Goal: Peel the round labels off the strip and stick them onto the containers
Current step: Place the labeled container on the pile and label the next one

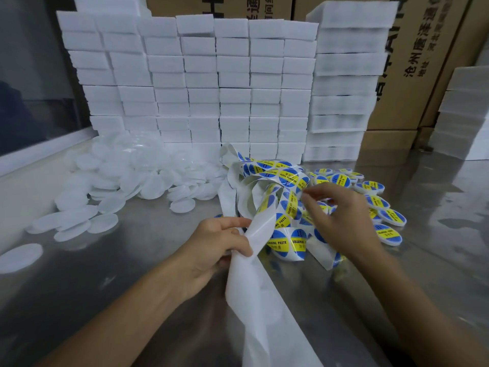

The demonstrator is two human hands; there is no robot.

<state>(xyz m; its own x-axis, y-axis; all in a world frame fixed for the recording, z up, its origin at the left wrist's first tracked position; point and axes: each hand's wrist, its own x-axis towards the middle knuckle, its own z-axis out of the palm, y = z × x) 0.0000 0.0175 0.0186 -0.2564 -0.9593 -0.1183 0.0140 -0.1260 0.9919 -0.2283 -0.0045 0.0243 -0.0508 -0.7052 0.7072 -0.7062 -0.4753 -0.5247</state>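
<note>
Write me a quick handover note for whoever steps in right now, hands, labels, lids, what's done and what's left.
Left hand grips the peeled white backing strip.
Right hand pinches at the tangled label strip; whether a label is lifted is unclear.
Done: labelled containers piled on the right of the metal table.
Left: plain white containers heaped on the left; many labels remain on the strip.

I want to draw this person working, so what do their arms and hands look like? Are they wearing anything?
Both arms are bare as far up as the picture shows: no sleeves are in view. The left hand and the right hand wear no gloves. No rings, watch or bracelet show. The fingernails look short and plain.
</note>
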